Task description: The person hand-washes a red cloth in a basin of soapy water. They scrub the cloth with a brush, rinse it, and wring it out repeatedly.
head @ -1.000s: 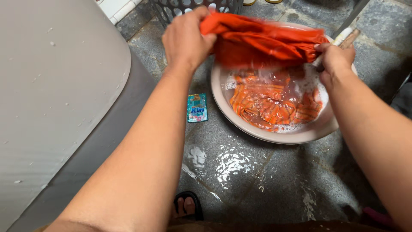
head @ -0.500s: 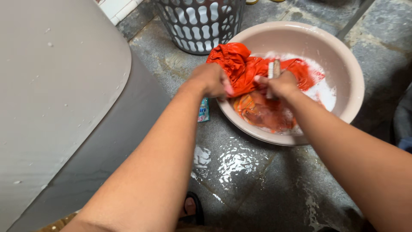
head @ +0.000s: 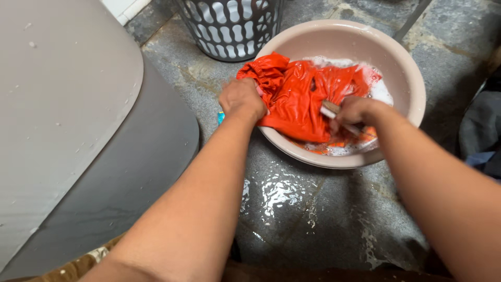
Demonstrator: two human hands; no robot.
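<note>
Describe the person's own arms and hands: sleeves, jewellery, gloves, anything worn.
Both forearms are bare right up to the frame's bottom edge, with no sleeve in view. The left hand and right hand wear no gloves. No watch, bracelet or ring shows on either wrist or the visible fingers.

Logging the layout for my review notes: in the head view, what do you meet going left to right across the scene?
Grey curved lid → left hand → orange garment → right hand holding a scrubbing brush → far rim of the beige basin → dark cloth.
</note>
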